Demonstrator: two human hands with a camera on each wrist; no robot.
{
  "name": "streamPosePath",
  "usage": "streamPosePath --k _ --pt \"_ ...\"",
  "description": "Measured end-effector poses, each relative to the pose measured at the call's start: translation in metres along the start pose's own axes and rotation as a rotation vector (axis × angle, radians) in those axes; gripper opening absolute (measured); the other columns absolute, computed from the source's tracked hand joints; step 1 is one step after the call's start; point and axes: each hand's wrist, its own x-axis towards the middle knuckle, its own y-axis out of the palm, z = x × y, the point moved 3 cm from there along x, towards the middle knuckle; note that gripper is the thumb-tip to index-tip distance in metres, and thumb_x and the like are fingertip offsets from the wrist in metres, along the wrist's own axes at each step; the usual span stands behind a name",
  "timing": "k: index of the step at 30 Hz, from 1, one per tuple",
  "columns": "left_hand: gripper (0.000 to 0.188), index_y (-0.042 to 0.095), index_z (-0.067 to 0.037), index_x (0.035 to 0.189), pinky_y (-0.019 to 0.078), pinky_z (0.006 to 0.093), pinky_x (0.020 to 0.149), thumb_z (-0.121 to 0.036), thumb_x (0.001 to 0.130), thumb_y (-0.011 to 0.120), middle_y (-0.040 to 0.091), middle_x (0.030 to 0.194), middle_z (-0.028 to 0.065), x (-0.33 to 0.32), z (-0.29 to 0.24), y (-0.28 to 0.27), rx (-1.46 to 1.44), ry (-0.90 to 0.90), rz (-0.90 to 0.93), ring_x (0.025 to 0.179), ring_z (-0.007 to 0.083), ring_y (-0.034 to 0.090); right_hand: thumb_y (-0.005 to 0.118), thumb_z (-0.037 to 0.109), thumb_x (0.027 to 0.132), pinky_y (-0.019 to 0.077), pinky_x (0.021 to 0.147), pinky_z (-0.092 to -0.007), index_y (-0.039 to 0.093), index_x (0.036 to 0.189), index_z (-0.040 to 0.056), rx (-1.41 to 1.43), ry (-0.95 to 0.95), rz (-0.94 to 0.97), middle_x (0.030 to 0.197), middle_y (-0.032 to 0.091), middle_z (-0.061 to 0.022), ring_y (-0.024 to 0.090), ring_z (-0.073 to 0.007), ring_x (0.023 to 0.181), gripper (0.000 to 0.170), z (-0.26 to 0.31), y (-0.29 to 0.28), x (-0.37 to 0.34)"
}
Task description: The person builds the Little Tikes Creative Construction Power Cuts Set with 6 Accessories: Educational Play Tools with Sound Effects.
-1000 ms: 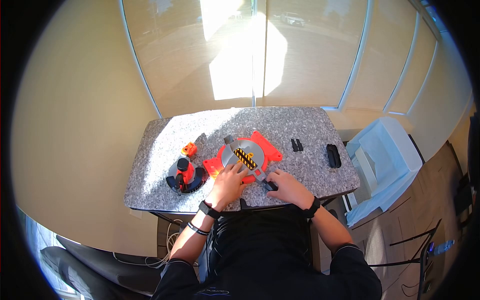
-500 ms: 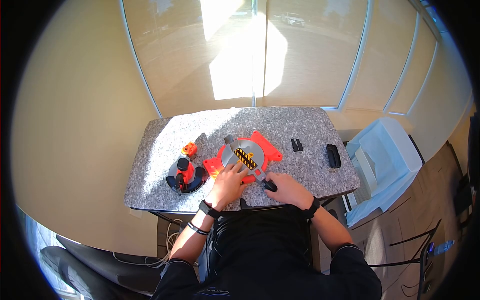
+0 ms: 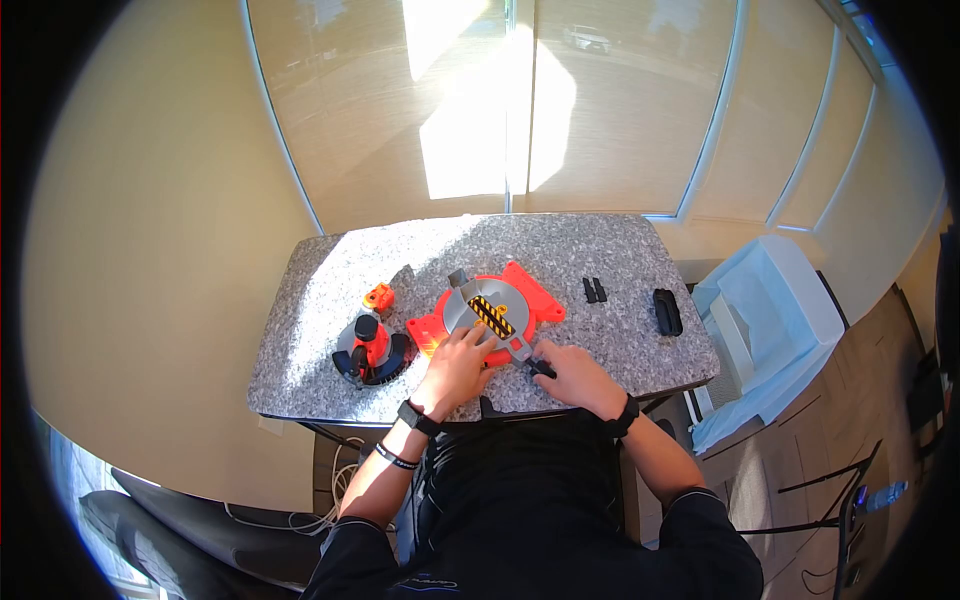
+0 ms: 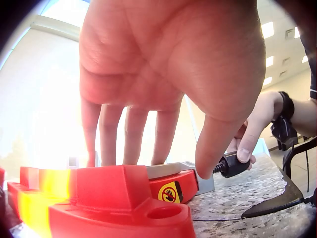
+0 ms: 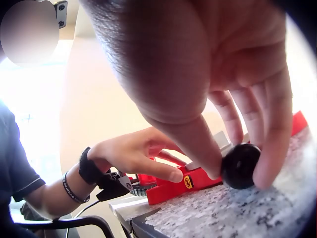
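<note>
A toy miter saw base [image 3: 535, 293], red with a round grey turntable [image 3: 508, 296] and a black-and-yellow striped strip, sits mid-table. My left hand [image 3: 459, 365] rests on its near left part; in the left wrist view the straight fingers reach down onto the grey top, thumb at the near edge. At the end of the turntable's front arm is a black knob [image 5: 240, 167]. My right hand [image 3: 580, 378] pinches this knob between thumb and fingers. A threaded black shaft [image 4: 218, 167] runs from the knob toward the base.
Left of the base stands a red-and-black saw head [image 3: 370, 345] beside an orange piece [image 3: 379, 298]. Two small black parts [image 3: 595, 290] and a black tray-shaped part [image 3: 667, 312] lie to the right. Beyond the table's right edge is a blue-lined bin [image 3: 820, 300].
My right fingers have shifted around the knob, opening a little and closing on it again. The left hand and the base have stayed in place.
</note>
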Motion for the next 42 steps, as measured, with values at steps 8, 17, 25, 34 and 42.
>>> streamPosePath --k 8,17,25,34,42 --pt "0.051 0.064 -0.009 0.131 0.0475 0.0466 0.108 -0.023 0.084 0.077 0.058 0.143 0.0156 0.000 -0.003 -0.005 -0.035 -0.034 0.026 0.131 0.0361 0.054 0.078 0.022 0.084 0.0540 0.085 -0.0479 0.057 0.111 0.0035 0.018 -0.043 -0.006 0.100 0.068 -0.0213 0.068 -0.0404 0.096 0.039 -0.001 0.000 -0.002" --pt "0.051 0.064 -0.009 0.131 0.0474 0.0469 0.108 -0.023 0.084 0.077 0.058 0.143 0.0156 0.001 -0.003 -0.004 -0.029 -0.041 0.027 0.131 0.0364 0.054 0.071 0.019 0.083 0.0530 0.084 -0.0504 0.057 0.112 0.0024 0.056 -0.031 -0.021 0.099 0.066 -0.0236 0.066 -0.0435 0.095 0.036 -0.001 0.000 0.001" --pt "0.051 0.064 -0.009 0.132 0.0473 0.0471 0.108 -0.024 0.084 0.076 0.058 0.142 0.0155 0.001 -0.002 -0.003 -0.026 -0.036 0.023 0.131 0.0367 0.054 0.070 0.018 0.086 0.0556 0.078 -0.0501 0.058 0.113 0.0026 0.041 -0.004 -0.032 0.085 0.071 -0.0230 0.071 -0.0417 0.083 0.033 -0.001 0.002 0.002" --pt "0.051 0.064 -0.008 0.131 0.0480 0.0465 0.107 -0.024 0.084 0.076 0.059 0.141 0.0163 0.001 -0.002 -0.002 -0.025 -0.023 0.018 0.129 0.0367 0.055 0.076 0.019 0.082 0.0521 0.091 -0.0486 0.056 0.117 0.0035 0.081 -0.001 0.024 0.112 0.064 -0.0225 0.063 -0.0427 0.106 0.043 -0.002 0.001 0.001" --pt "0.052 0.063 -0.009 0.132 0.0483 0.0463 0.107 -0.024 0.084 0.076 0.058 0.143 0.0160 0.001 -0.001 0.001 -0.017 -0.026 0.020 0.130 0.0359 0.054 0.077 0.019 0.084 0.0555 0.081 -0.0467 0.057 0.115 0.0038 0.020 -0.030 -0.032 0.091 0.071 -0.0212 0.071 -0.0396 0.088 0.040 -0.001 0.001 0.001"
